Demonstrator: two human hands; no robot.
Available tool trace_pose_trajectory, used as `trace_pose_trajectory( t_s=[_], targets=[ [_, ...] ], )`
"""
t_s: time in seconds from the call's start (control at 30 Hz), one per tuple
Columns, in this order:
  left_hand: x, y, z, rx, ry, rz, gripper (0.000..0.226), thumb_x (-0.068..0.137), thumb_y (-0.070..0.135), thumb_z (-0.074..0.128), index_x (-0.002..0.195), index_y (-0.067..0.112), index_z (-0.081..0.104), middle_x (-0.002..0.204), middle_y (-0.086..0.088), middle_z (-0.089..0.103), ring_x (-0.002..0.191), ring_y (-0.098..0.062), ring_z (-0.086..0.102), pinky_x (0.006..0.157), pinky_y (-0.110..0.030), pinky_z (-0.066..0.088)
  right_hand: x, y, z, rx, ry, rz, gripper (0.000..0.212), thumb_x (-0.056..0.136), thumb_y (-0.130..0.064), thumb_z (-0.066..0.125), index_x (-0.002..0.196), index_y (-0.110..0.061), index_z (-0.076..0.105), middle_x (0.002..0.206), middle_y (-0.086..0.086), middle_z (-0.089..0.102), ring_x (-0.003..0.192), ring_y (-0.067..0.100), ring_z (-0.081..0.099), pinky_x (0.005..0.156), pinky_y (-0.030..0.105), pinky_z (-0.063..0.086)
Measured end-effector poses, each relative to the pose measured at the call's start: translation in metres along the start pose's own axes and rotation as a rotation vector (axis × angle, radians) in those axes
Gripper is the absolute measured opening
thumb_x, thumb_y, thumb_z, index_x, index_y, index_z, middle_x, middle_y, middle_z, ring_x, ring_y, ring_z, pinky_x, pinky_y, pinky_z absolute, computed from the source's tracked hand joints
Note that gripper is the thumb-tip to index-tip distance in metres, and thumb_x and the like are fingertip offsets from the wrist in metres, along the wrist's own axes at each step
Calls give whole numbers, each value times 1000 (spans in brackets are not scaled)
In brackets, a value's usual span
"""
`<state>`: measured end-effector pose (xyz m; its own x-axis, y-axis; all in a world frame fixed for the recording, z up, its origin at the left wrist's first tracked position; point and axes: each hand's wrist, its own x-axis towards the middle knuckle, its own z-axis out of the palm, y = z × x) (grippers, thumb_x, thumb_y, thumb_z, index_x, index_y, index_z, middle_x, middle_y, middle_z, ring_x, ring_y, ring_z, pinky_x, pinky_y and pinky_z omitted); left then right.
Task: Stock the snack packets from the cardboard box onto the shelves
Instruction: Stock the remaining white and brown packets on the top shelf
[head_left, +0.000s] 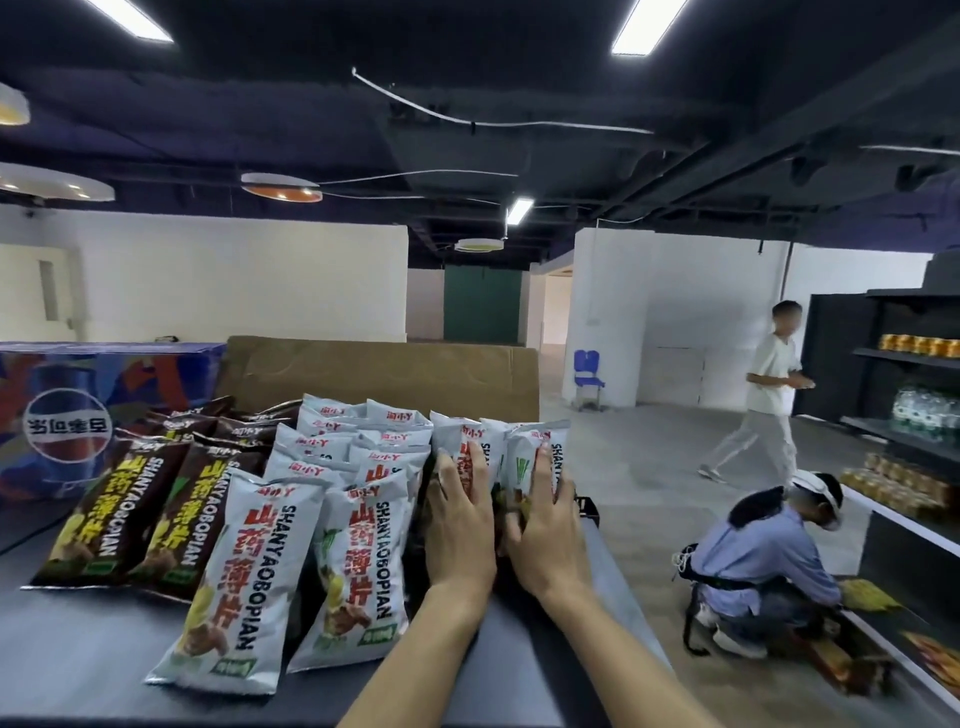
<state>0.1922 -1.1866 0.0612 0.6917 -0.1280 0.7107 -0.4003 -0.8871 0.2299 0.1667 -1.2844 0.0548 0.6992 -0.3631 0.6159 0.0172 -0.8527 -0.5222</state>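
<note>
the dark shelf top (78, 649) under both hands carries the stock, and behind it, beyond the fingertips, stands the cardboard box (384, 374) with its flap up; what is left inside it cannot be seen. to the left of the box sits a blue cola carton (78, 415). far to the right of the hands a crouching person (763, 566) works at a low shelf and another person (769, 389) walks past shelves with bottles.

left of the left hand lie rows of white snack packets (239, 587), and further left the brown snack packets (109, 514), all laid out flat and overlapping. so a good part of the stocking looks done, though how much remains is unclear.

the left hand (460, 525) and right hand (545, 525), fingers mostly straight, press from either side on an upright bunch of white packets (498, 441), seemingly squaring it into place at the right end of the row.
</note>
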Motion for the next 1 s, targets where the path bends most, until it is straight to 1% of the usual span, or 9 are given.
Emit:
trace_pose_trajectory(
  t_s=[0.07, 0.13, 0.23, 0.37, 0.53, 0.67, 0.77, 0.9, 1.0],
  targets=[
    [0, 1, 1, 18, 12, -8, 92, 64, -3, 77, 147, 6, 38, 140, -31, 37, 99, -41, 56, 59, -39, 58, -1, 2, 3, 9, 52, -72, 74, 97, -35, 48, 156, -30, 4, 160, 8, 11, 136, 35, 37, 99, 47, 45],
    [0, 1, 1, 10, 31, -19, 88, 67, -6, 73, 147, 2, 36, 141, -31, 37, 98, -42, 55, 63, -42, 57, 0, 3, 5, 24, 38, -124, 68, 101, -39, 42, 155, -30, 2, 162, 7, 8, 142, 32, 30, 103, 45, 43],
    [1, -4, 3, 24, 94, -13, 82, 68, -7, 73, 143, -3, 40, 136, -32, 40, 98, -44, 55, 74, -45, 56, 0, 4, 7, 26, 9, -170, 67, 103, -42, 38, 155, -32, -1, 164, 2, 3, 147, 26, 20, 105, 42, 40],
    [0, -7, 8, 39, 109, -19, 85, 61, -10, 76, 140, -2, 45, 127, -31, 46, 92, -44, 58, 69, -44, 57, -1, 9, 10, 14, -64, -147, 74, 101, -43, 39, 152, -38, -13, 164, 1, -9, 150, 23, 10, 108, 42, 39],
    [-1, -7, 15, 42, 79, -31, 85, 67, -5, 76, 144, -1, 40, 132, -31, 42, 97, -45, 57, 71, -44, 58, -2, 6, 9, -30, -107, -127, 81, 99, -44, 43, 153, -33, -16, 163, 5, -13, 148, 28, 15, 105, 41, 38],
    [-2, -8, 18, 48, 79, -21, 86, 73, 3, 73, 148, 0, 32, 136, -31, 37, 112, -48, 50, 87, -48, 54, -3, 2, 9, -124, -55, -106, 82, 96, -46, 46, 156, -25, -6, 162, 16, -2, 146, 34, 21, 107, 43, 36],
    [0, -3, 18, 63, 128, -18, 78, 74, 8, 74, 143, 0, 40, 135, -31, 38, 120, -51, 45, 89, -54, 50, -4, 0, 7, -210, -7, -77, 80, 95, -52, 44, 157, -24, 2, 162, 20, 1, 143, 37, 26, 106, 45, 37],
    [-1, 4, 18, 178, 179, 109, 54, 83, 12, 59, 136, 8, 50, 138, -25, 40, 130, -50, 32, 91, -67, 42, -4, -1, 3, -243, -56, -52, 80, 96, -33, 49, 156, -24, -3, 161, 19, -4, 143, 37, 24, 108, 46, 36],
    [-8, 5, 11, 246, 154, 170, 45, 80, 13, 65, 125, 10, 57, 133, -22, 50, 129, -46, 35, 92, -68, 40, -6, -6, -2, -253, -51, -67, 78, 96, -29, 49, 156, -21, 0, 161, 20, -2, 142, 37, 26, 106, 47, 37]
  ],
)
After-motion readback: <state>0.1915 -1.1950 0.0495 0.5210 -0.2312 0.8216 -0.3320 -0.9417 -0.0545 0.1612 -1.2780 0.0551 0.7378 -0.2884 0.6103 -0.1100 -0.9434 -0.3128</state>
